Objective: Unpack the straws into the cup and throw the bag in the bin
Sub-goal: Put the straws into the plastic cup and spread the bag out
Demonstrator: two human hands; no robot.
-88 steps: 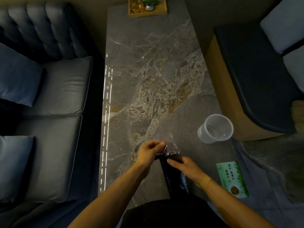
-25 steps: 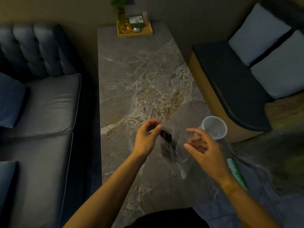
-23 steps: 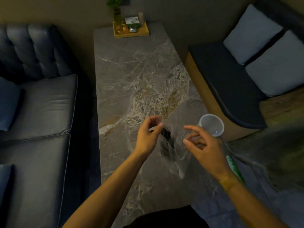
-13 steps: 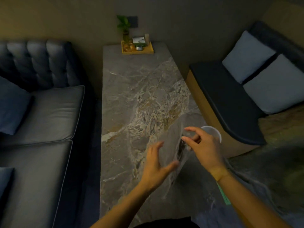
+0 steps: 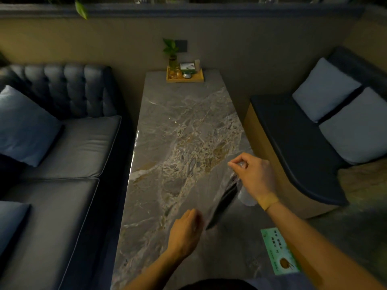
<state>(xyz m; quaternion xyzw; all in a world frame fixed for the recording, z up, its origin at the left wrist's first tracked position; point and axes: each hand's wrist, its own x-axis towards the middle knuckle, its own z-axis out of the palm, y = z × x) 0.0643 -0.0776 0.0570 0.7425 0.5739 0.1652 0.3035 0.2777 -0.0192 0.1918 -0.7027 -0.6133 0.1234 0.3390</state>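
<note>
A bundle of black straws (image 5: 224, 203) lies tilted inside a clear plastic bag (image 5: 211, 197), upper end toward the right, just above the marble table (image 5: 178, 132). My right hand (image 5: 254, 176) pinches the bag's top end and holds it up. My left hand (image 5: 185, 233) is loosely curled at the bag's lower end; whether it grips the film is unclear. The clear plastic cup (image 5: 248, 198) stands near the table's right edge, mostly hidden behind my right hand and wrist. No bin is in view.
A green printed card (image 5: 279, 251) lies at the table's near right corner. A wooden tray (image 5: 185, 79) with a small plant stands at the far end. A dark sofa (image 5: 62, 147) runs along the left, a cushioned bench (image 5: 297, 143) on the right.
My right hand took the bag's top and lifted it toward the cup, tilting the straws. My left hand let go of the top and dropped to the bag's lower end.
</note>
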